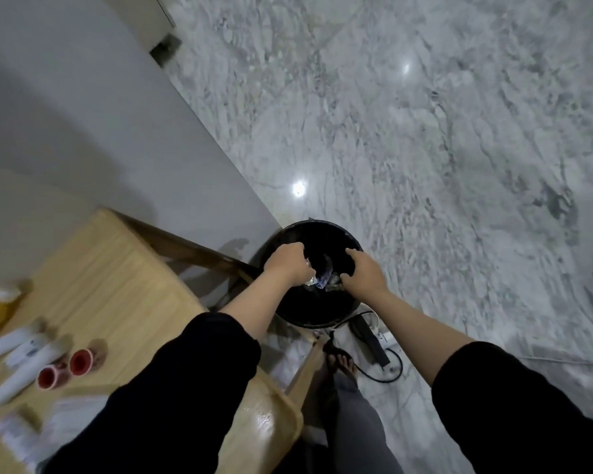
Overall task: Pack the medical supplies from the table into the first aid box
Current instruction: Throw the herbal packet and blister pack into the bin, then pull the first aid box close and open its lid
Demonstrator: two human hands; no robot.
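Both hands are reaching over a black bin (317,316) standing on the marble floor (425,131) beside the table's (117,268) far corner. The left hand (286,266) is gripping crumpled foil (310,279); the right hand (365,271) is curling over scraps inside. White tubes (21,367) and two red-capped rolls (64,369) are lying near the table's left edge.

Supplies at the desk (124,268) left edge are motion-blurred and partly cropped; labels unreadable. Fingertips of both hands dip into the black bin (317,313), hiding any grasp. Bin contents indistinct.

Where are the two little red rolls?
The two red rolls stand on the wooden table, lower left of the head view, beside white tubes.
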